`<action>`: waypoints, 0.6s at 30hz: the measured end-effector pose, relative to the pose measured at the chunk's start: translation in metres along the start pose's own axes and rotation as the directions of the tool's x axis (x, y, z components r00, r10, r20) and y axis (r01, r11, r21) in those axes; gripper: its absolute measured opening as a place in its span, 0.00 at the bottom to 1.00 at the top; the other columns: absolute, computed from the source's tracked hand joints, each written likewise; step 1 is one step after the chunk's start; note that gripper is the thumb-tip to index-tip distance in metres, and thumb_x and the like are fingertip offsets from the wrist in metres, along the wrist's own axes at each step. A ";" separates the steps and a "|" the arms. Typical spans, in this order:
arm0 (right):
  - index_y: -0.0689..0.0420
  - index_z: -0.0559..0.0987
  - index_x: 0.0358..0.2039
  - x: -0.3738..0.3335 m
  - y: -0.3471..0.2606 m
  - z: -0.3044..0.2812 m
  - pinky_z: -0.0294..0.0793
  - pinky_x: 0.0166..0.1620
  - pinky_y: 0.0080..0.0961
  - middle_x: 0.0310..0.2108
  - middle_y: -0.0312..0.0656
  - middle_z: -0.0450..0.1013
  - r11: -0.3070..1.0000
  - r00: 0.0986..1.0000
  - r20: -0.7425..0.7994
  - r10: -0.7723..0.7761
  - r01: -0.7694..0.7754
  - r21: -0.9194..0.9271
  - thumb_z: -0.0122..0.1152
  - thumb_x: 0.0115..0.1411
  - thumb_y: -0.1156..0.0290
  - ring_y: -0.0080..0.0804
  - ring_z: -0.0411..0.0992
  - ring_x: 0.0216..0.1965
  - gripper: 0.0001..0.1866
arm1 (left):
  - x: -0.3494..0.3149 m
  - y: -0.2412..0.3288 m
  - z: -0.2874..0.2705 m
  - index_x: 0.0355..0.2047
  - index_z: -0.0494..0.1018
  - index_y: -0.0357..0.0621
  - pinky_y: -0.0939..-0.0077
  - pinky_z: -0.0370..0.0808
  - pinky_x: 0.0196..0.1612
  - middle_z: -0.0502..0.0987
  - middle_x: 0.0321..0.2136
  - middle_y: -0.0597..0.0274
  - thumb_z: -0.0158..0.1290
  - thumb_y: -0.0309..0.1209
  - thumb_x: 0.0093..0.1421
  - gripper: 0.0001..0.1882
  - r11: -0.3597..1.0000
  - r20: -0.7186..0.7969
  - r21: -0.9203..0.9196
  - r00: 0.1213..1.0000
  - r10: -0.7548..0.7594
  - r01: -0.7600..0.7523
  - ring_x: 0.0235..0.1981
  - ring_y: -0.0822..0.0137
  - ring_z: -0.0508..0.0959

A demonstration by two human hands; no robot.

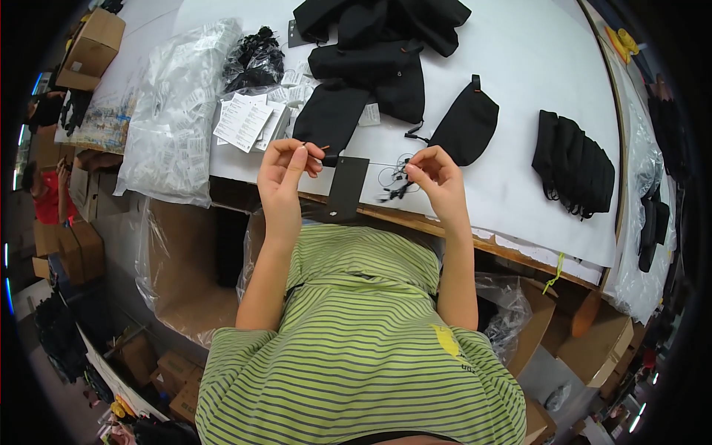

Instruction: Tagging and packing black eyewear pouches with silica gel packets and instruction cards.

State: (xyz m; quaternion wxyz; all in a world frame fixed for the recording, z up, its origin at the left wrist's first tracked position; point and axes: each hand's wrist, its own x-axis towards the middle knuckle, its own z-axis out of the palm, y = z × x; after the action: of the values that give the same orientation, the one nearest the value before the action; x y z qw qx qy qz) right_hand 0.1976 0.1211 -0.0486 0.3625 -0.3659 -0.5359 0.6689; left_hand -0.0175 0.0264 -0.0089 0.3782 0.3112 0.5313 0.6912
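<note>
Between my hands a flat black hang tag (348,189) hangs down at the table's front edge, and a thin cord runs from its top toward my right hand. The fingers of my left hand (283,172) are pinched together beside the tag's top corner; a small brownish bit shows at the fingertips, and what they grip is unclear. My right hand (439,182) pinches a small tangle of black tag strings (397,189), whose loops and ends dangle to its left. Just beyond my left hand lies a flat black fabric pouch (330,115). Another black pouch (467,122) with a loop lies beyond my right hand.
More black fabric pieces (378,26) are heaped at the back of the white table (512,44). A row of black pouches (572,167) sits right. Printed white cards (248,122), bundled black strings (256,59) and a clear plastic bag (174,111) lie left. Cardboard boxes (182,267) stand below.
</note>
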 end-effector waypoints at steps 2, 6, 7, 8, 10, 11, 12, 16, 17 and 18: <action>0.59 0.72 0.32 0.001 0.002 -0.003 0.67 0.33 0.15 0.27 0.32 0.70 0.994 1.000 0.001 0.007 -0.006 -0.106 0.61 0.56 0.75 0.16 0.68 0.28 0.07 | 0.000 -0.001 0.001 0.35 0.68 0.40 0.81 0.66 0.38 0.73 0.29 0.62 0.47 0.27 0.63 0.03 0.999 0.006 -0.045 1.000 -0.002 0.003 0.29 0.75 0.70; 0.59 0.72 0.33 -0.001 0.002 -0.005 0.68 0.35 0.16 0.28 0.33 0.71 0.999 0.999 -0.029 -0.026 0.027 0.019 0.59 0.57 0.75 0.18 0.69 0.29 0.05 | 0.008 -0.008 0.008 0.33 0.67 0.40 0.85 0.64 0.38 0.73 0.29 0.63 0.48 0.28 0.63 0.04 0.999 0.231 0.031 0.973 0.005 -0.013 0.31 0.78 0.69; 0.59 0.72 0.33 -0.001 0.003 -0.005 0.68 0.36 0.16 0.28 0.33 0.71 0.999 0.999 -0.039 -0.033 0.034 0.041 0.58 0.58 0.75 0.19 0.69 0.30 0.05 | 0.010 -0.012 0.014 0.33 0.67 0.40 0.85 0.64 0.38 0.73 0.29 0.63 0.48 0.28 0.63 0.04 0.999 0.232 0.031 0.973 0.005 -0.013 0.31 0.78 0.69; 0.59 0.72 0.33 0.000 0.004 -0.005 0.68 0.36 0.16 0.28 0.33 0.71 0.999 0.999 -0.040 -0.033 0.035 0.040 0.58 0.58 0.75 0.19 0.69 0.30 0.05 | 0.011 -0.016 0.020 0.33 0.66 0.40 0.84 0.65 0.39 0.73 0.28 0.63 0.47 0.27 0.63 0.04 0.997 0.343 0.072 0.938 -0.049 0.026 0.31 0.77 0.69; 0.59 0.73 0.35 0.001 0.005 -0.005 0.68 0.35 0.15 0.29 0.33 0.71 0.994 0.989 -0.108 -0.104 0.101 -0.031 0.57 0.58 0.76 0.18 0.69 0.30 0.05 | 0.014 -0.019 0.025 0.32 0.64 0.39 0.82 0.66 0.43 0.73 0.30 0.62 0.46 0.28 0.64 0.05 0.977 0.498 0.156 0.842 -0.207 0.148 0.33 0.76 0.69; 0.59 0.73 0.35 0.002 0.005 -0.007 0.68 0.35 0.15 0.29 0.33 0.71 0.994 0.988 -0.113 -0.105 0.102 -0.032 0.57 0.58 0.76 0.18 0.69 0.30 0.05 | 0.014 -0.020 0.028 0.32 0.64 0.39 0.82 0.66 0.43 0.73 0.30 0.62 0.46 0.28 0.64 0.05 0.977 0.502 0.156 0.839 -0.208 0.148 0.33 0.76 0.69; 0.59 0.73 0.36 0.002 0.006 -0.011 0.68 0.35 0.14 0.29 0.33 0.71 0.995 0.984 -0.148 -0.096 0.092 -0.034 0.57 0.59 0.76 0.18 0.69 0.30 0.06 | 0.013 -0.023 0.034 0.33 0.64 0.39 0.81 0.66 0.44 0.73 0.30 0.62 0.46 0.28 0.63 0.05 0.975 0.488 0.200 0.852 -0.188 0.101 0.34 0.75 0.70; 0.59 0.74 0.37 -0.002 0.007 -0.014 0.65 0.32 0.13 0.28 0.32 0.71 0.997 0.986 -0.157 -0.051 0.058 0.041 0.58 0.58 0.76 0.16 0.68 0.29 0.06 | 0.013 -0.045 0.047 0.33 0.65 0.39 0.78 0.65 0.45 0.72 0.36 0.61 0.47 0.31 0.63 0.08 0.913 0.624 0.342 0.780 -0.045 -0.221 0.41 0.72 0.69; 0.59 0.74 0.37 -0.002 0.008 -0.013 0.65 0.31 0.13 0.28 0.32 0.71 0.996 0.988 -0.149 -0.043 0.055 0.077 0.58 0.58 0.76 0.16 0.67 0.29 0.06 | 0.013 -0.045 0.052 0.33 0.65 0.38 0.78 0.65 0.45 0.72 0.33 0.62 0.48 0.30 0.62 0.07 0.867 0.687 0.405 0.722 -0.081 -0.288 0.41 0.72 0.69; 0.59 0.74 0.37 -0.002 0.009 -0.012 0.65 0.31 0.13 0.28 0.32 0.71 0.996 0.988 -0.151 -0.043 0.055 0.076 0.58 0.58 0.76 0.16 0.67 0.29 0.06 | 0.012 -0.049 0.055 0.32 0.66 0.39 0.78 0.66 0.44 0.70 0.30 0.64 0.49 0.30 0.62 0.07 0.886 0.686 0.415 0.710 -0.156 -0.206 0.38 0.72 0.70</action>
State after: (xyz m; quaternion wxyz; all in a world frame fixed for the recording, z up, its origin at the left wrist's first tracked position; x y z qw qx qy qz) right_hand 0.2084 0.1234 -0.0587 0.4323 -0.3871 -0.4889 0.6513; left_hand 0.0310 0.0713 -0.0429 0.4564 0.6383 0.4912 0.3780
